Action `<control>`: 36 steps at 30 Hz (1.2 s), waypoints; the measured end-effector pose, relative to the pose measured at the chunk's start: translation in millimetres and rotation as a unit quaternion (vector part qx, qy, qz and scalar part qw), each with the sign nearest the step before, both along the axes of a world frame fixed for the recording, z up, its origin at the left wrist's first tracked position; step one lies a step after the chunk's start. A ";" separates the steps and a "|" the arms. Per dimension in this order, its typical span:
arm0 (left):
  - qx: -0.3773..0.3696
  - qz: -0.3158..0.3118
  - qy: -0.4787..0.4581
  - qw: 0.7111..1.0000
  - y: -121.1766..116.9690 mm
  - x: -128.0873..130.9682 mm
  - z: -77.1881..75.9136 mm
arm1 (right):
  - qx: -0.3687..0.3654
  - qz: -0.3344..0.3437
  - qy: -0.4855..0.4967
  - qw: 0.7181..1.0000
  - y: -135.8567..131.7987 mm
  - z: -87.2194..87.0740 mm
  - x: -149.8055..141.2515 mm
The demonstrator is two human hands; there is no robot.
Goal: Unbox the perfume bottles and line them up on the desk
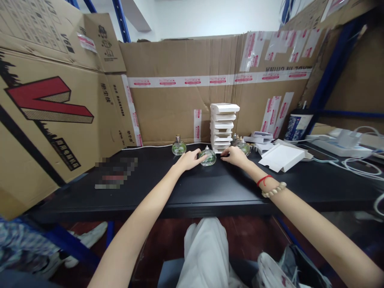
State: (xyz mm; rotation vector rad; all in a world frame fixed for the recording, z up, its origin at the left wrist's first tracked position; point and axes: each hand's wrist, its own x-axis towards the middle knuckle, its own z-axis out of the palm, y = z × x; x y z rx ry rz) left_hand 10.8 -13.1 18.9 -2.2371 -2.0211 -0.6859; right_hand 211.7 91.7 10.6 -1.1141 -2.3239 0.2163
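Observation:
My left hand (pixel 189 160) has its thumb and fingers closed around the side of a round glass perfume bottle (pixel 209 159) with a green tint. The bottle stands upright on the black table, its spray top bare. Just to the right, my right hand (pixel 235 156) is closed, fingertips pinched low near the table; whatever they hold, if anything, is hidden. Behind both hands rises a stack of white box trays (pixel 222 125). A second perfume bottle (pixel 179 147), with a cap on, stands left of my left hand. More bottles (pixel 244 146) are partly hidden behind my right hand.
Open white cartons (pixel 282 157) lie at the right on the black table (pixel 192 188). Beyond them are a patterned canister (pixel 298 126), a white power strip (pixel 342 148) and tangled cables. Cardboard walls (pixel 168 108) enclose the back and left. A person's shoe (pixel 93 236) shows below left.

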 end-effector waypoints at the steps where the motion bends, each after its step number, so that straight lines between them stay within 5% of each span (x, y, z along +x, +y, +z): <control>1: 0.000 0.003 0.001 1.000 0.0 -1.0 0.1 | -0.007 0.004 0.006 1.000 1.4 -1.4 -0.4; 9: -0.002 0.017 -0.014 1.000 0.2 -5.9 -1.9 | -0.078 0.039 0.054 0.995 2.7 -5.3 -2.7; 22: 0.002 -0.016 0.004 1.000 -1.6 -4.9 -1.8 | -0.070 0.082 0.126 0.986 1.0 -2.6 -6.0; 28: 0.017 -0.040 0.022 0.999 0.9 -0.1 -3.6 | -0.191 0.178 0.275 0.925 -11.1 1.5 -17.3; 36: 0.026 -0.036 0.000 0.999 6.8 0.4 -5.6 | -0.232 0.158 0.363 0.888 -15.0 3.6 -17.4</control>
